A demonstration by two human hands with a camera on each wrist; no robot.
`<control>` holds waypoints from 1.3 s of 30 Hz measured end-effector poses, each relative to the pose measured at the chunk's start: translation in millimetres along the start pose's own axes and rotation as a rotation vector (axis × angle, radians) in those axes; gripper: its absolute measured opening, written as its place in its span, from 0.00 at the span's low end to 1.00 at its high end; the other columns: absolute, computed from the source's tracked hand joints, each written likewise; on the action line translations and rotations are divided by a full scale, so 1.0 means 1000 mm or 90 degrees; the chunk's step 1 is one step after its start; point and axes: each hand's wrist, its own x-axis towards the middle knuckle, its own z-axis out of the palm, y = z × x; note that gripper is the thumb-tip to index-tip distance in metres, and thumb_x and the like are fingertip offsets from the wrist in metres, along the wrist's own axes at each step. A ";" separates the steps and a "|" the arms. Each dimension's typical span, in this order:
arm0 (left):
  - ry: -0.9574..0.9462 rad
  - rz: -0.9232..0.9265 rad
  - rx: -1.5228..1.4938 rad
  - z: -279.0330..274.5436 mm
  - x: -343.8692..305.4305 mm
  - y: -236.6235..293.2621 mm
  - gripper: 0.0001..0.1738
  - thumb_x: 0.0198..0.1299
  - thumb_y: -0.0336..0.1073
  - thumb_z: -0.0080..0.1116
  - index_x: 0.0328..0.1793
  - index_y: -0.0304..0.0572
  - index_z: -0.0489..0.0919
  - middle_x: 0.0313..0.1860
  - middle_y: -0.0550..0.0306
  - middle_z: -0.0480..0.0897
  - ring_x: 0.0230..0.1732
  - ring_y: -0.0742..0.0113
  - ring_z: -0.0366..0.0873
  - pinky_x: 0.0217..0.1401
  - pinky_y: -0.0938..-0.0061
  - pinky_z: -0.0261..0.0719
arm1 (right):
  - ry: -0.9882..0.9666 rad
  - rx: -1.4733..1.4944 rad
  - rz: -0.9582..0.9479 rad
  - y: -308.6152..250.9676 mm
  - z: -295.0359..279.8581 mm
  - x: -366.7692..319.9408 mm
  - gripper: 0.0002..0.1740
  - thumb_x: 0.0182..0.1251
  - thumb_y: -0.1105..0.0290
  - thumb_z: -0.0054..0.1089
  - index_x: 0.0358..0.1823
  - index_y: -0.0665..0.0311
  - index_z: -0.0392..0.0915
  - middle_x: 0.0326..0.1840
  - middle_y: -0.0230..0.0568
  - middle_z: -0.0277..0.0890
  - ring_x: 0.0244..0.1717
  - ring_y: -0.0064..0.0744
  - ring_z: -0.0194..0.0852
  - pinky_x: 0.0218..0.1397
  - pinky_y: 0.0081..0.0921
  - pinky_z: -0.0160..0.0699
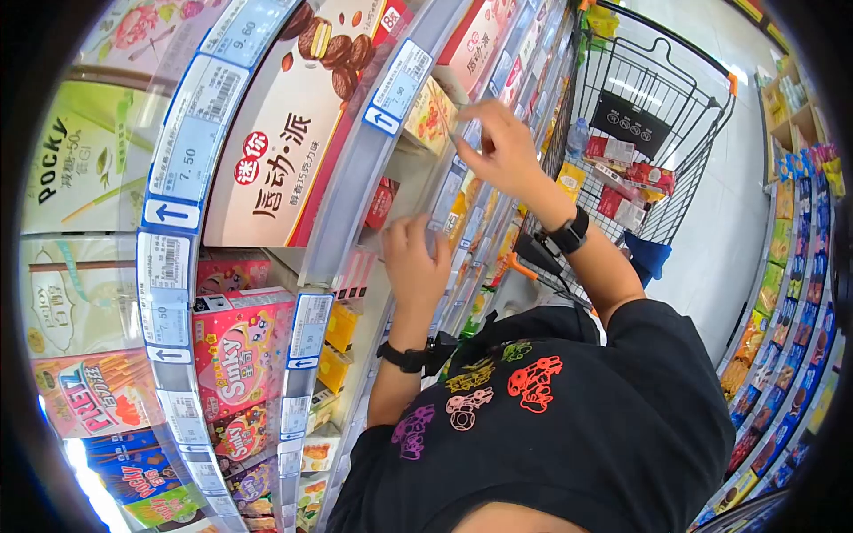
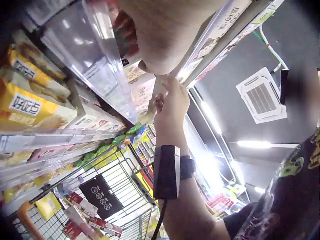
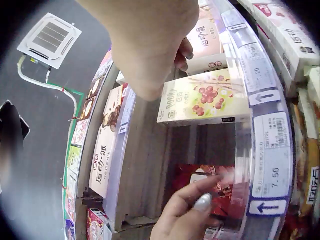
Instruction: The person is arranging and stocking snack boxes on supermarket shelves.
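A pale rectangular box with red berries printed on it [image 1: 430, 115] lies on the shelf [image 3: 147, 165] at 12 o'clock in the head view. A glossy red box [image 1: 380, 202] sits nearer 11 o'clock. The right hand [image 1: 505, 149] is beside the pale box, open, thumb and forefinger apart; whether it touches the cardboard I cannot tell. The left hand [image 1: 414, 259] is open by the red box, fingers loosely bent; contact is unclear. Toward 10 o'clock stands a large cream-and-red carton [image 1: 284, 133] behind a smooth, clear plastic shelf edge. At 2 o'clock, a black wire cart [image 1: 657, 89] holds red boxes [image 1: 613, 149] and a clear bottle [image 1: 577, 138].
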 end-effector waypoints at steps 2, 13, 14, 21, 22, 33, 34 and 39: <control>-0.025 -0.013 -0.002 0.000 -0.011 0.000 0.22 0.52 0.34 0.57 0.54 0.34 0.74 0.43 0.46 0.75 0.44 0.47 0.73 0.48 0.57 0.71 | -0.135 0.029 0.001 0.001 0.003 -0.019 0.17 0.52 0.69 0.64 0.45 0.58 0.75 0.45 0.40 0.74 0.36 0.38 0.78 0.34 0.32 0.77; -0.080 -0.121 -0.014 0.002 -0.024 0.018 0.33 0.50 0.35 0.58 0.64 0.35 0.65 0.49 0.44 0.72 0.47 0.44 0.76 0.46 0.56 0.76 | -0.245 -0.096 -0.017 -0.004 0.013 -0.052 0.16 0.53 0.71 0.60 0.46 0.57 0.75 0.51 0.38 0.72 0.41 0.42 0.78 0.38 0.33 0.80; -0.079 -0.111 -0.003 0.004 -0.026 0.017 0.34 0.49 0.35 0.58 0.64 0.36 0.64 0.50 0.44 0.71 0.47 0.43 0.76 0.45 0.56 0.77 | -0.243 -0.106 -0.032 -0.004 0.012 -0.052 0.16 0.53 0.71 0.60 0.46 0.57 0.75 0.52 0.38 0.72 0.41 0.42 0.78 0.38 0.33 0.80; -0.102 -0.191 -0.056 0.000 -0.017 0.019 0.29 0.48 0.32 0.56 0.60 0.36 0.67 0.50 0.44 0.68 0.49 0.43 0.74 0.48 0.56 0.75 | -0.245 -0.129 -0.099 -0.002 0.014 -0.051 0.17 0.53 0.72 0.58 0.46 0.61 0.71 0.53 0.38 0.71 0.38 0.42 0.78 0.35 0.33 0.79; -0.101 -0.184 -0.060 0.000 -0.017 0.019 0.29 0.47 0.31 0.56 0.59 0.36 0.67 0.51 0.44 0.68 0.50 0.43 0.74 0.48 0.55 0.75 | -0.270 -0.133 -0.083 -0.003 0.014 -0.051 0.17 0.53 0.72 0.57 0.46 0.61 0.71 0.52 0.38 0.71 0.38 0.43 0.78 0.35 0.34 0.79; -0.058 -0.126 -0.014 0.001 -0.018 0.028 0.28 0.47 0.30 0.55 0.58 0.33 0.67 0.56 0.43 0.68 0.53 0.42 0.72 0.52 0.56 0.74 | -0.296 -0.126 -0.086 -0.003 0.012 -0.049 0.16 0.52 0.73 0.57 0.45 0.59 0.70 0.49 0.38 0.70 0.32 0.43 0.77 0.30 0.35 0.77; -0.057 -0.124 -0.018 0.002 -0.017 0.025 0.29 0.47 0.30 0.56 0.58 0.34 0.67 0.56 0.43 0.68 0.53 0.42 0.72 0.52 0.56 0.74 | -0.293 -0.124 -0.092 -0.002 0.013 -0.048 0.16 0.52 0.73 0.57 0.45 0.59 0.70 0.48 0.38 0.71 0.31 0.43 0.76 0.29 0.35 0.77; -0.077 -0.185 -0.041 -0.006 -0.011 0.031 0.29 0.48 0.32 0.56 0.60 0.35 0.67 0.55 0.43 0.71 0.54 0.43 0.73 0.52 0.57 0.75 | -0.334 -0.121 -0.116 -0.005 0.019 -0.046 0.16 0.50 0.74 0.57 0.43 0.59 0.71 0.43 0.36 0.71 0.29 0.43 0.75 0.28 0.36 0.76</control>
